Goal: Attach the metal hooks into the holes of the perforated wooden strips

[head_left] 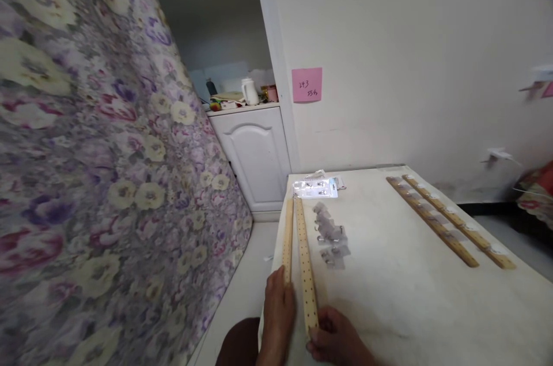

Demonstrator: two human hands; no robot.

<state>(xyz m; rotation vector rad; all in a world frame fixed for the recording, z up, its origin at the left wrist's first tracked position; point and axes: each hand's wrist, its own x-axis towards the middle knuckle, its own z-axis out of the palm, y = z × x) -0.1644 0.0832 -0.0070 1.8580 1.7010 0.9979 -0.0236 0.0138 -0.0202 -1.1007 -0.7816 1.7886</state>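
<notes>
Two perforated wooden strips lie side by side at the left edge of a white table (401,297). My left hand (280,311) lies over the near end of the left strip (287,236), fingers curled on it. My right hand (332,337) pinches the near end of the right strip (305,265). Several small clear adhesive hooks (330,234) lie just right of the strips. A clear pack of hooks (314,187) sits at the strips' far end.
Two more wooden strips with hooks fixed on them (449,227) lie at the table's right side. A floral mattress (99,158) leans on the left. A white cabinet (254,153) stands behind, and a pink note (306,85) sticks to the wall.
</notes>
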